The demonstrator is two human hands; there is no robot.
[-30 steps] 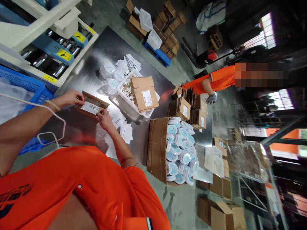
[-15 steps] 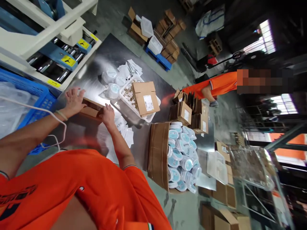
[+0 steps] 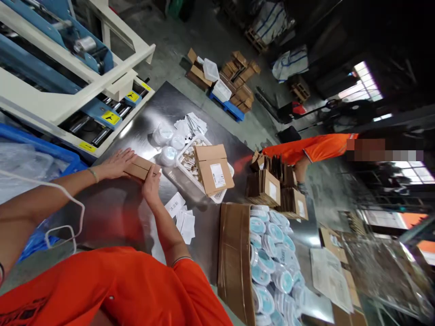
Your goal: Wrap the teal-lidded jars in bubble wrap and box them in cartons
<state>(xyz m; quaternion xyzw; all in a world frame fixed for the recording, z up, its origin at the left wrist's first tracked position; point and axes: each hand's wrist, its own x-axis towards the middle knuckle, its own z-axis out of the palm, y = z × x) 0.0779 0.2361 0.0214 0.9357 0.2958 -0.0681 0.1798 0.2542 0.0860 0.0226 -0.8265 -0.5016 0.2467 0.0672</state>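
Observation:
A small brown cardboard box [image 3: 138, 168] lies on the metal table between my two hands, its top flaps folded over and a seam running along them. My left hand [image 3: 117, 164] presses on the box's left end, fingers together and reaching over its edge. Around the right end my right hand [image 3: 151, 184] is closed, thumb and fingers on the box. White printed slips [image 3: 185, 224] lie to the right of my right forearm. Beyond the box stand several clear-wrapped round tubs [image 3: 167, 155].
A white basket [image 3: 217, 196] of small metallic parts carries a flat carton [image 3: 215, 170]. A large carton [image 3: 234, 262] full of white-and-blue round packs stands at right, near folded cartons [image 3: 265, 185]. Roller conveyor [image 3: 102, 108] and blue crate [image 3: 64, 158] are left. A person in orange [image 3: 292, 149] stands across.
The box's open top is now covered by its flaps. My left hand, spread at the box before, lies over its left end. The whole view has shifted.

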